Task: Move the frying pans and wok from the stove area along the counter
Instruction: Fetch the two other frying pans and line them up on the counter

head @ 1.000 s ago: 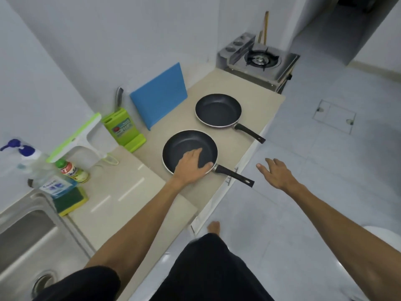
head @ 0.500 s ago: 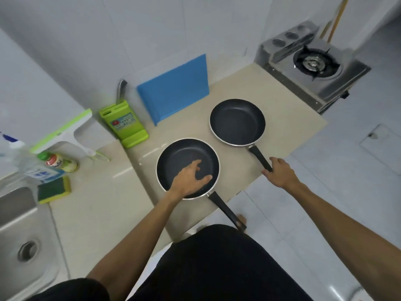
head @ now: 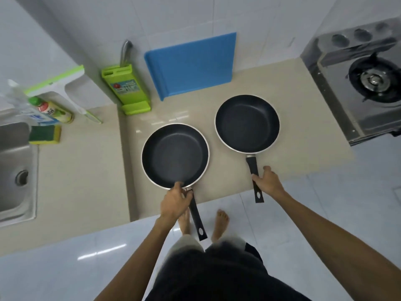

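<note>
Two black non-stick frying pans lie side by side on the beige counter (head: 82,183). The left pan (head: 175,155) points its black handle toward me over the counter edge. My left hand (head: 175,202) grips that pan at the rim and the top of its handle. The right pan (head: 247,123) sits nearer the stove. Around the middle of its handle my right hand (head: 268,183) is closed. No wok is in view.
A single-burner gas stove (head: 373,81) stands at the right end. A blue cutting board (head: 191,66) and a green knife block (head: 127,88) lean at the wall. Bottles, a sponge (head: 44,134) and a steel sink (head: 13,170) are on the left. My bare feet stand on the tiled floor below.
My left hand slid from inside the left pan down to its rim and handle. My right hand closed around the right pan's handle. My view swung to look straight down.
</note>
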`<state>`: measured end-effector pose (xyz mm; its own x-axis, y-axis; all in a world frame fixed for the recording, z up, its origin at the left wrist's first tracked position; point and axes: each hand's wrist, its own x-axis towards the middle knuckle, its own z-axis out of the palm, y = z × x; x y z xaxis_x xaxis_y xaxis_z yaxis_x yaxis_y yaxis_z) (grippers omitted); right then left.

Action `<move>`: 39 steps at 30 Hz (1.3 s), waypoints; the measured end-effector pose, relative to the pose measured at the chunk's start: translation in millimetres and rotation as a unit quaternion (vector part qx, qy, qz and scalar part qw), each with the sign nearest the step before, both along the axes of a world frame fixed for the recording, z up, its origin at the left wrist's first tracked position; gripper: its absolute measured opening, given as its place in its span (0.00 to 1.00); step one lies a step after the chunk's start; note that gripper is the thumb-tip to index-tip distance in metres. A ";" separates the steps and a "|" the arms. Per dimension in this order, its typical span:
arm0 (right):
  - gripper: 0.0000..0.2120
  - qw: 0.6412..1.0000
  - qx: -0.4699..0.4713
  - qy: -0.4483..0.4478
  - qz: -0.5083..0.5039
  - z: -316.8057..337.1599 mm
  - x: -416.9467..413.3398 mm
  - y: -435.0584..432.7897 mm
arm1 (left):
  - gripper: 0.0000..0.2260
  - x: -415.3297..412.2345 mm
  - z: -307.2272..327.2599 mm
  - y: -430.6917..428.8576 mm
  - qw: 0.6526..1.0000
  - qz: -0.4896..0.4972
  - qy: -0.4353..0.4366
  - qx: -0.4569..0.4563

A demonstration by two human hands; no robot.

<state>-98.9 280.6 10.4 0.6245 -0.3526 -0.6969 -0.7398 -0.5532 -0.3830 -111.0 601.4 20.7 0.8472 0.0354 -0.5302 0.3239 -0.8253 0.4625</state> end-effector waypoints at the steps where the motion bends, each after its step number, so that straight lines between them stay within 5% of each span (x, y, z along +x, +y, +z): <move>1: 0.32 0.999 0.036 0.007 -0.032 -4.5 1.6 -1.9 | 0.20 -5.9 -5.8 -1.3 1.000 0.020 0.012 -0.005; 7: 0.21 0.954 0.227 0.044 -0.189 -30.0 2.8 -5.3 | 0.25 -28.2 -35.5 -6.7 0.989 0.105 0.087 -0.051; 16: 0.20 0.902 0.310 0.031 -0.299 -61.2 -2.9 -10.8 | 0.21 -49.8 -68.4 -15.5 0.963 0.164 0.144 -0.156; 26: 0.23 0.908 0.280 0.024 -0.311 -74.2 3.2 -5.5 | 0.10 -64.1 -82.4 -39.0 0.881 0.334 0.147 -0.302; 36: 0.26 0.946 0.202 -0.023 -0.253 -64.8 -10.4 9.9 | 0.24 -77.9 -82.2 -55.7 0.882 0.390 0.096 -0.245; 39: 0.26 0.952 0.185 -0.042 -0.241 -64.8 -16.8 13.5 | 0.29 -79.3 -79.5 -64.1 0.914 0.363 0.070 -0.170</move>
<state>-115.7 294.1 -54.4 0.5107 -0.3526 -0.7841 -0.8320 0.0273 -0.5541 -190.3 537.3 -58.8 0.5897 0.3738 -0.7159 0.8038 -0.1860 0.5651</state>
